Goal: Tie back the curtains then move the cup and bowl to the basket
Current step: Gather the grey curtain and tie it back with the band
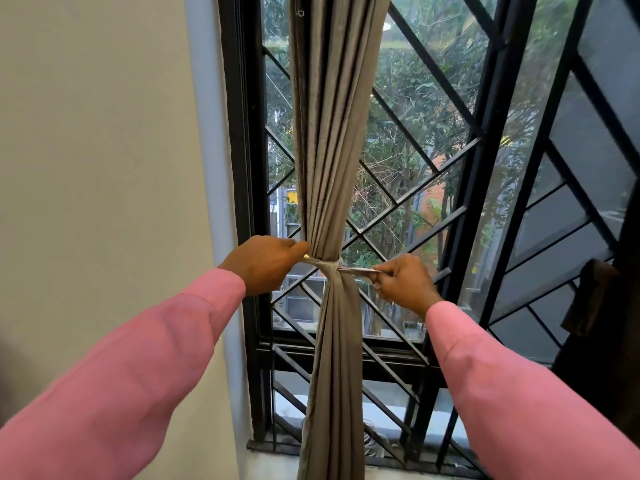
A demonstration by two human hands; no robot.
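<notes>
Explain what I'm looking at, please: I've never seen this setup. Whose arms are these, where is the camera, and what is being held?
There is no machine here. A person is doing the job with bare hands, and the single picture comes from a wide-angle camera worn on their head, looking forward and down. That is why the arms in pink sleeves reach in from the bottom corners.

In front is a grey curtain, gathered into a bundle against a window grille, with a plain wall on the left. A thin tie is wrapped round the bundle. The left hand grips one end beside the curtain. The right hand pinches the other end in its fingers, drawn out to the right.

The cup, bowl and basket are not in view.
</notes>
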